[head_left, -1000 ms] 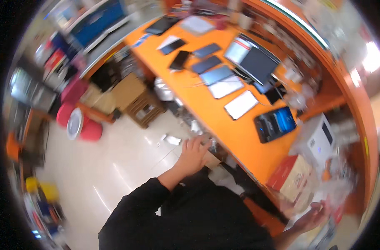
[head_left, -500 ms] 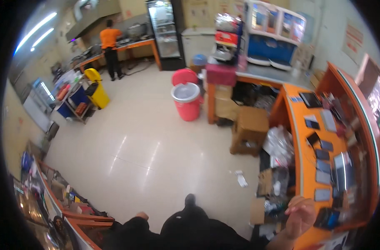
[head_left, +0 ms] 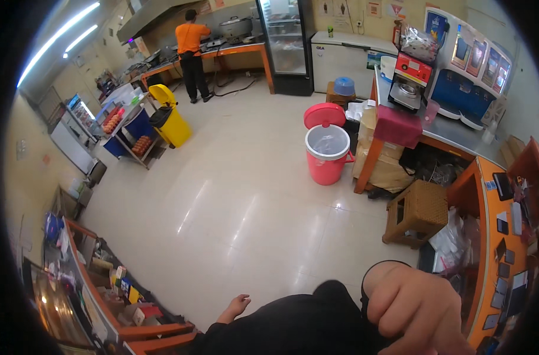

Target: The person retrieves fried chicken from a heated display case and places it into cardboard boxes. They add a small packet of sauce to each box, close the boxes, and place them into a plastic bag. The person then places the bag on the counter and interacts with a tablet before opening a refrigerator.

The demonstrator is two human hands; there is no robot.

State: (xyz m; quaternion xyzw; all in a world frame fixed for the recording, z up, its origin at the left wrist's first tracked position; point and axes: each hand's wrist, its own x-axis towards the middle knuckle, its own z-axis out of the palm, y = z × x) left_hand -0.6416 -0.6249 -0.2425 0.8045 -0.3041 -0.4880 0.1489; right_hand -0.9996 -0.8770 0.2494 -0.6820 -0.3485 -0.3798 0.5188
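My right hand (head_left: 414, 302) is raised close to the camera at the lower right, its fingers curled in toward the palm. A thin dark line curves around its knuckles; whether the fingers hold anything is hidden. Low at the centre, my left hand (head_left: 240, 305) hangs beside my dark clothing, its fingers loosely stretched with nothing in them. Nearest to the right hand are a brown woven-pattern stool (head_left: 417, 213) and clear plastic bags (head_left: 450, 242) under the orange counter (head_left: 488, 225).
A red bin (head_left: 327, 168) with its lid tipped back stands by the drinks-machine table (head_left: 370, 160). Farther left are a yellow bin (head_left: 175, 127) and a cart with egg trays (head_left: 142, 145). A person in orange (head_left: 192, 44) works at the far stove. Low shelves (head_left: 101, 296) run along the left.
The view has swung left, so the counter and bins sit farther right. My right hand has come up much nearer the camera. More of my left hand shows beside my body.
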